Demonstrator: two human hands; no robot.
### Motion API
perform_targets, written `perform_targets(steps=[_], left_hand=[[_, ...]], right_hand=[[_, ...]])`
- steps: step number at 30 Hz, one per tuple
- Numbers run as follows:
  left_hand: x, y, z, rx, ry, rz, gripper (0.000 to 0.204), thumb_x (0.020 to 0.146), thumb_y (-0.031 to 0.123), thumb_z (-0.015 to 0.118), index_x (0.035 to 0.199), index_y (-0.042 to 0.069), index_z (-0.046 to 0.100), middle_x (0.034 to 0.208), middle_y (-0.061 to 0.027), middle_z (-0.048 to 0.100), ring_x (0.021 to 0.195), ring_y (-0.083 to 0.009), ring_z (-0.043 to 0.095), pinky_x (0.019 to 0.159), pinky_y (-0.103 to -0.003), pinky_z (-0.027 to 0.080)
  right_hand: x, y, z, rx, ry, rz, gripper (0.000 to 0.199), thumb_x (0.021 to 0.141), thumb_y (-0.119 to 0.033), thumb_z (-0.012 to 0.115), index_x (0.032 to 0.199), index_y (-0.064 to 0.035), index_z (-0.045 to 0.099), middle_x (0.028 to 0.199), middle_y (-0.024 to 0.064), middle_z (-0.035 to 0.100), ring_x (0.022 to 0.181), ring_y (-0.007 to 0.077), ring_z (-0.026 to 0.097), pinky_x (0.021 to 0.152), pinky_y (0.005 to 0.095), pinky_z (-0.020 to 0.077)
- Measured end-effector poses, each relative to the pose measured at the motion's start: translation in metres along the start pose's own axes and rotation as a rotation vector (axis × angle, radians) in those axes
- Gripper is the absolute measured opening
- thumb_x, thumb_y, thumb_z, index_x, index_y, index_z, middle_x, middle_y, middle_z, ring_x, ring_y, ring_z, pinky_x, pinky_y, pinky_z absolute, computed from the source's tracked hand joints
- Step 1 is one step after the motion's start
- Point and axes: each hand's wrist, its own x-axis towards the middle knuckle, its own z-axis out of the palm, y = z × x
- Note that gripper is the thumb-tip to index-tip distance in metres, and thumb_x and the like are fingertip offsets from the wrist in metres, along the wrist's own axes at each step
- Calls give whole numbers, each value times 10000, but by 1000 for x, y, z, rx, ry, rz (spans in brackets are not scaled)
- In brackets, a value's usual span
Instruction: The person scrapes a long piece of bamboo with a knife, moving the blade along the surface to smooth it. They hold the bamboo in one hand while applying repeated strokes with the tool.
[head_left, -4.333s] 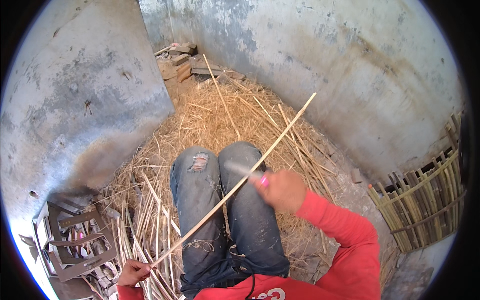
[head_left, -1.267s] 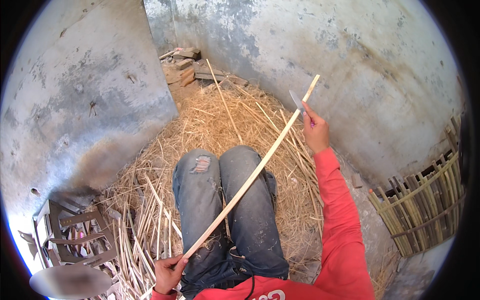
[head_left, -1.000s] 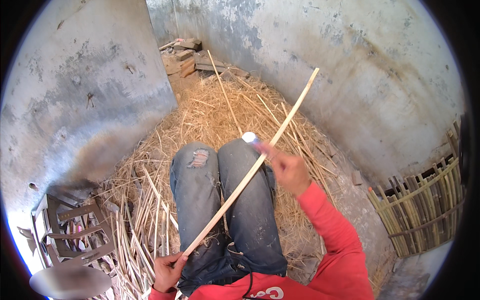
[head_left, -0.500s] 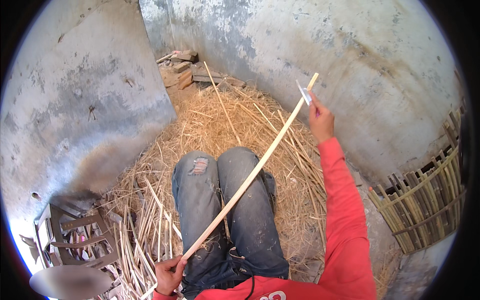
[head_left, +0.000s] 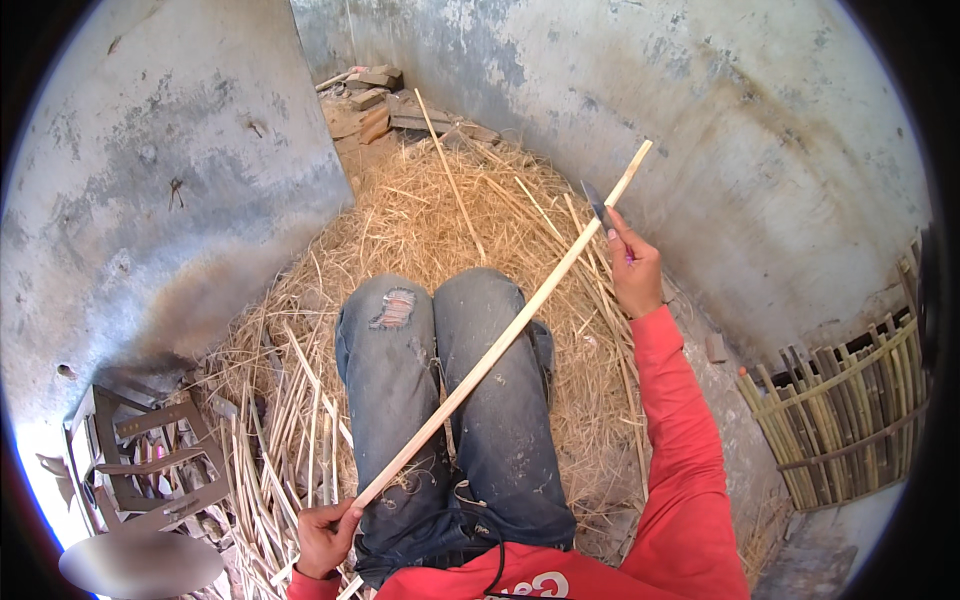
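A long pale bamboo strip (head_left: 508,338) slants across my thighs from lower left to upper right. My left hand (head_left: 325,538) pinches its lower end beside my left hip. Out at arm's length, my right hand (head_left: 634,268) is closed round the handle of a knife (head_left: 597,205), most of that handle hidden in the fingers. The blade lies against the strip a little below its far end, with a finger stretched along the strip's edge. Thin curled shavings (head_left: 408,478) rest on my jeans.
Straw-like shavings (head_left: 400,215) cover the floor round my legs. Bundles of strips lie at left (head_left: 285,450) and right (head_left: 590,265). A slatted bamboo fence panel (head_left: 850,415) leans at right, a dark metal frame (head_left: 165,465) stands at left, and bricks (head_left: 372,95) lie by the wall (head_left: 640,80).
My right hand and knife have slid a short way down the strip, toward me, and the blade has turned. My left hand still grips the lower end. The view has shifted slightly.
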Motion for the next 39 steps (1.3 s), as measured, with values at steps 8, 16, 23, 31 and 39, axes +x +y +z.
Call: perform_targets(steps=[8,16,23,31,39], left_hand=[[2,1,3,-10,5,-12,213,951,138,767,1054,-48,787,597,-14,602,560,-52,525,517,-254,408],[-2,5,4,24,4,2,204,947,123,771,1063,-45,784,610,-3,598,562,-38,502,512,-248,390],[2,-3,1,-4,-4,24,234,942,136,785,1080,-53,779,607,1,598,562,-35,501,509,-246,390],[7,-18,7,-71,-56,0,283,964,180,778,1104,-66,771,644,-3,625,598,-34,511,527,-243,403],[0,-8,2,-153,-74,-130,274,983,159,751,1117,-81,764,742,-13,692,655,-51,554,585,-237,447]], right_hand=[[4,-2,-19,106,-165,84,338,1043,-109,610,1370,-52,677,981,78,760,762,23,559,688,216,482],[-76,-100,22,-29,-716,-377,309,1029,-234,635,1311,-154,734,772,59,743,511,152,610,507,316,534],[-13,-62,23,-33,-178,-329,336,1032,-149,612,1345,-61,697,1013,108,790,578,66,607,506,292,481],[77,19,-26,-139,66,-136,349,1034,-135,598,1371,-140,688,1179,150,774,763,40,625,672,272,527],[-60,-75,24,70,-353,-374,327,1036,-168,621,1346,-117,710,813,95,784,459,95,514,449,301,450]])
